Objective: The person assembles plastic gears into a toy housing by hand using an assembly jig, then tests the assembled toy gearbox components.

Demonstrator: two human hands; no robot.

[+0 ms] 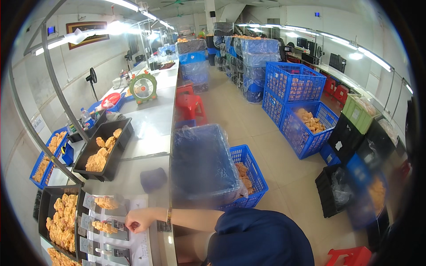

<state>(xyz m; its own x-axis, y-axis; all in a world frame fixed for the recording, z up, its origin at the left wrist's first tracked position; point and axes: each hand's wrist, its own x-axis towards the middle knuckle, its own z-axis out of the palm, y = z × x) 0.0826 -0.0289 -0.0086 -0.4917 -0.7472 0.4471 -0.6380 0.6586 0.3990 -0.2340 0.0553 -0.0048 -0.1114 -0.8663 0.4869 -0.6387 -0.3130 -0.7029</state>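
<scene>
My right hand (137,220), a band round its wrist, reaches left over the workbench. Its fingers are curled closed at the end of a small grey-and-black fixture (119,225); what they grip, if anything, is hidden. A lumpy tan-orange piece (104,227) lies at this fixture, and a similar piece (106,203) at the one beyond. Several such fixtures stand in a row on white sheets. To their left, a black tray (80,199) holds a heap of these pieces. Bare skin shows below my right arm, but my left hand cannot be seen.
Farther up the bench are another black tray (125,133) of pieces, a dark blue roll-like object (153,179) and a green fan (144,88). A plastic-covered bin (199,164) and a blue crate (262,179) stand beside the bench. Stacked crates (293,84) line the aisle.
</scene>
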